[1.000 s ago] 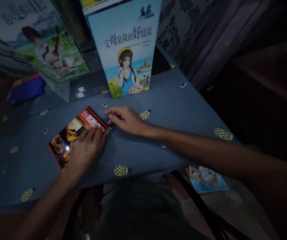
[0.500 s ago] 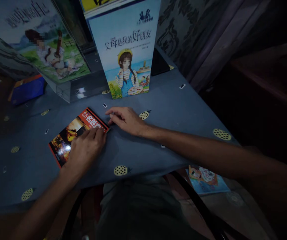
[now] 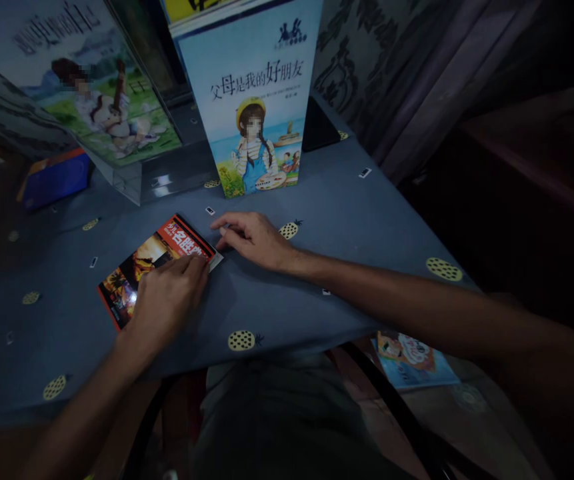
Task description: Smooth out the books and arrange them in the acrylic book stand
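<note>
A small red book (image 3: 151,263) with a fiery cover picture lies flat on the blue tablecloth (image 3: 317,207). My left hand (image 3: 167,300) rests palm down on its near right part, fingers flat and reaching the right edge. My right hand (image 3: 254,239) lies on the cloth just right of the book's far right corner, fingers stretched loosely toward that corner and touching or almost touching it. A thin white page edge shows at the book's right corner, beside my left fingertips.
A tall light-blue children's book (image 3: 251,100) stands upright behind the hands. Another illustrated book (image 3: 91,100) leans on a clear stand at the back left, with a blue box (image 3: 54,179) beside it. A further book (image 3: 411,360) lies on the floor, lower right. A dark curtain hangs right.
Both hands have stayed almost where they were. The book's right corner has shifted slightly, and its white page edge shows again beside my left fingertips.
</note>
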A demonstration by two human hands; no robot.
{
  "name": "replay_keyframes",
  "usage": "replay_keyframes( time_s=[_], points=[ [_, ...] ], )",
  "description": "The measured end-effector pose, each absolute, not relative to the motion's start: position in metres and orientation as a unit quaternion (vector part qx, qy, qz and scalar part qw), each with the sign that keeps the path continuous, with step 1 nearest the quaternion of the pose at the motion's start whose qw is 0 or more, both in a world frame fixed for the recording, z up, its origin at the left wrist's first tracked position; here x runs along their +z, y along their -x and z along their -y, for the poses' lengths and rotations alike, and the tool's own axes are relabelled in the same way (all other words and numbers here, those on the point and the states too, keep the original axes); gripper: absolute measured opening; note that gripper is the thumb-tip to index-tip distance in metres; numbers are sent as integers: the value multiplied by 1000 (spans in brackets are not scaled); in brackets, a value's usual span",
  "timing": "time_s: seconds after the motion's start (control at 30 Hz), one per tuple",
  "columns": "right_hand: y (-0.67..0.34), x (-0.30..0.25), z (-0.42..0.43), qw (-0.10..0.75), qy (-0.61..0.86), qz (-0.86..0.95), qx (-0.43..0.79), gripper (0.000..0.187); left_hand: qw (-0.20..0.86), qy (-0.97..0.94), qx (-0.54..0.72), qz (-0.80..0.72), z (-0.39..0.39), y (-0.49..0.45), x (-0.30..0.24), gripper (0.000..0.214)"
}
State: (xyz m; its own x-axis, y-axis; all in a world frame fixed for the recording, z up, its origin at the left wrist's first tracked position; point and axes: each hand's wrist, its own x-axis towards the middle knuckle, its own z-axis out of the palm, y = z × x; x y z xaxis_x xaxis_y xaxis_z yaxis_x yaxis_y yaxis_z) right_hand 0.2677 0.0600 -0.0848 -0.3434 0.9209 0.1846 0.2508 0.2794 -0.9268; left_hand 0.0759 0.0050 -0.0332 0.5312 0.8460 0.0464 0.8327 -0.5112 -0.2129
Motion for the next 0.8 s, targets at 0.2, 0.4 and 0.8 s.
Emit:
replay_keyframes(
  time_s=[0.2,0.4,0.8],
  points=[
    [-268,-86,-60,390,419,704,421,25,95,868,40,485,-5,-77,-31,28],
    [-268,-85,-60,391,419,704,419,25,85,871,52,481,-5,-76,-28,29],
    [-269,-83,-56,427,406,705,395,28,115,871,52,474,0,-77,-35,26]
  ],
)
